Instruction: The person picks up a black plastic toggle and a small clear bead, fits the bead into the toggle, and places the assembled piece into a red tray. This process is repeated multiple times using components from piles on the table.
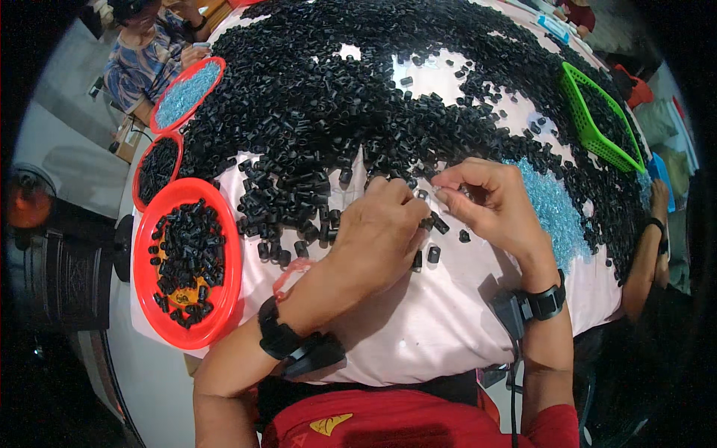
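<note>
My left hand (385,228) is closed at the near edge of a heap of small black tubular plastic parts (299,112). Its fingers curl inward, hiding whatever lies between them. Just to its right, my right hand (493,201) pinches a tiny pale, clear piece (438,191) between thumb and index finger, too small to make out well. The two sets of fingertips almost meet. A few loose black parts (434,254) lie on the pale pink cloth (418,321) below them. Beside my right wrist spreads a pile of small clear bluish pieces (553,216).
On the left stand a red oval basin (143,272) of black parts, a smaller red bowl (180,153) of black pieces and a red bowl (154,119) of clear bluish pieces. A green basket (597,142) stands far right. Other people (138,60) sit around the table.
</note>
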`<state>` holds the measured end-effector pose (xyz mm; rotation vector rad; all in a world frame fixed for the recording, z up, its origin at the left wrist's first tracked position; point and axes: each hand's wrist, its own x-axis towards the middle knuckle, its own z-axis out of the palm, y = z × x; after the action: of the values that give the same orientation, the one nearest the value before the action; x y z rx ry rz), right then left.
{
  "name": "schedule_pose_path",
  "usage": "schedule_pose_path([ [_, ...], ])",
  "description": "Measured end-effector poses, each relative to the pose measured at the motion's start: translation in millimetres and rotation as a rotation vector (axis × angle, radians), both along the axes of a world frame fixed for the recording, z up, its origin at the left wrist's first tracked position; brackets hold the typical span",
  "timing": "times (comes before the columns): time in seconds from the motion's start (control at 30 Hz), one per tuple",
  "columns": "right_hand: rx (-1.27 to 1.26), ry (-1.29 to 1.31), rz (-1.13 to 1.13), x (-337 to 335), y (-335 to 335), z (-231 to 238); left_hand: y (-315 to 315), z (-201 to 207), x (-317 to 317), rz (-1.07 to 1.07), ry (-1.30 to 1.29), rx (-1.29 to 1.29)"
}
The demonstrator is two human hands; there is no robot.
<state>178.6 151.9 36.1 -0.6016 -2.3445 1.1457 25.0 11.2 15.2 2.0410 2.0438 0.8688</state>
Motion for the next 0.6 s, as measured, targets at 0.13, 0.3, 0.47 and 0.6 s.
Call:
schedule_pose_path([
  [0.13, 0.056, -0.025, 0.004, 0.9, 0.0, 4.1, 1.8, -3.7, -4.7, -0.026, -0.095, 0.064],
  [0.3, -0.087, 0.006, -0.012, -2.3, -5.7, 6.2, -22.7, 20.0, -17.0, 0.147, -0.789, -0.220],
  [0.47, -0.069, 0.067, 0.074, -6.0, -17.6, 7.1, -38.5, 13.7, -30.5, 0.029, -1.383, -0.207],
  [0.6, -0.090, 0.146, 0.099, -15.6, -26.1, 14.3, -39.9, 9.4, -31.5, 0.003, -1.791, -0.210],
])
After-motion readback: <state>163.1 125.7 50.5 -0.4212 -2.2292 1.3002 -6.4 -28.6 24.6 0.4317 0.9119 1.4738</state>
